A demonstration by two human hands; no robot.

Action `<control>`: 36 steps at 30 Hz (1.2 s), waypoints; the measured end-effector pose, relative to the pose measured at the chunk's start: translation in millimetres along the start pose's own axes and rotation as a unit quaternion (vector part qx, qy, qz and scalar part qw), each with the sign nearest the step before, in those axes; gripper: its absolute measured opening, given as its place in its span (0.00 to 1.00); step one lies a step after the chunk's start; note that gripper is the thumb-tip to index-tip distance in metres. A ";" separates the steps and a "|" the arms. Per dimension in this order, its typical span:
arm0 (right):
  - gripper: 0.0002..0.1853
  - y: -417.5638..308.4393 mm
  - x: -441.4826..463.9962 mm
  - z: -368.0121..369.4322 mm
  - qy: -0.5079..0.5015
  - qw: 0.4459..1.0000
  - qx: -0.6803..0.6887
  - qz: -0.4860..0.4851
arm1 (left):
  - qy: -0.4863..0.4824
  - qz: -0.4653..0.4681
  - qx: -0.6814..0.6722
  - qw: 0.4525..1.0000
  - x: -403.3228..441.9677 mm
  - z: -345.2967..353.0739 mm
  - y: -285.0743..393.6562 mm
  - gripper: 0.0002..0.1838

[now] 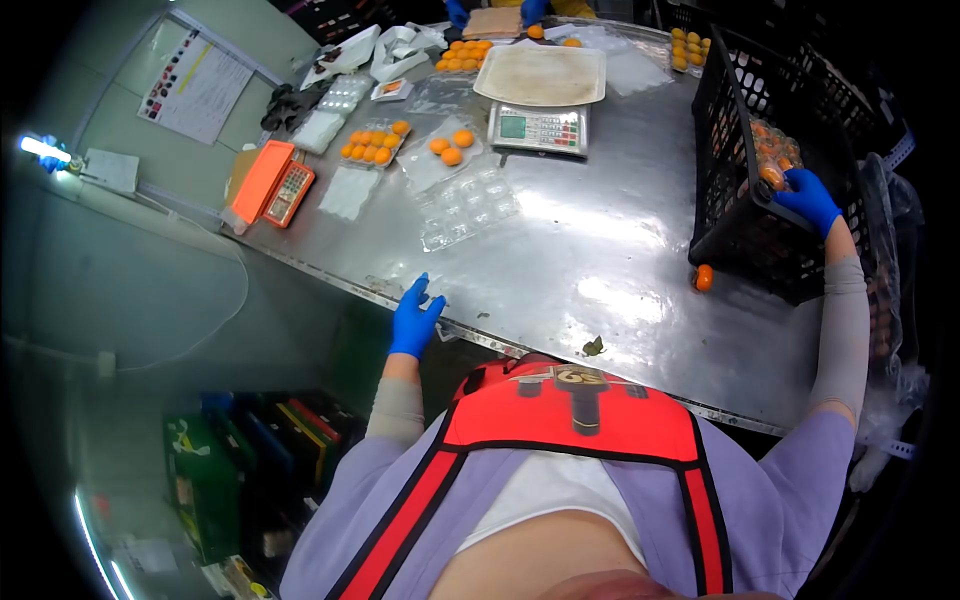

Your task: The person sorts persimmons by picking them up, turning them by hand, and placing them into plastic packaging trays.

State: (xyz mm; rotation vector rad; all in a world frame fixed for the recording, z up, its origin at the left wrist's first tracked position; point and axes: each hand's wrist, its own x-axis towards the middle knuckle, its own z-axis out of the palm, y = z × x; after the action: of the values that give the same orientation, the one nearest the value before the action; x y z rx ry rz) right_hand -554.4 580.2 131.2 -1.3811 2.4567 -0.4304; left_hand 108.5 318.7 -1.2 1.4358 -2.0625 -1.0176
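Observation:
My left hand (416, 318), in a blue glove, hovers at the table's near edge with its fingers apart and nothing in it. At the right, my right hand (812, 203), also gloved, reaches over the side of a black crate (745, 225) and its fingers rest at a clear pack of orange fruit (774, 150). Whether they grip the pack is hard to make out. A single orange fruit (704, 278) lies beside the crate. An empty clear tray (468, 208) lies on the metal table (610, 230), below a scale (540, 128).
Filled fruit trays (370, 147), loose fruits (451, 156) and an orange scale (277, 186) are at the left. Another person's gloved hands (533, 12) are at the far edge beside a brown stack (492, 22). A leaf (593, 346) lies near my body.

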 end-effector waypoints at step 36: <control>0.12 -217.2 -57.9 155.2 0.228 0.662 0.709 0.085 | -0.360 -0.066 -0.421 0.830 86.9 121.7 157.5 0.37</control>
State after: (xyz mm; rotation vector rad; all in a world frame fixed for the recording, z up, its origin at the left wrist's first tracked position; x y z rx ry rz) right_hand -296.9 504.3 81.0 -0.2948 1.4471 -2.1750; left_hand -105.2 308.5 36.2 0.7566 -1.4898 -2.4120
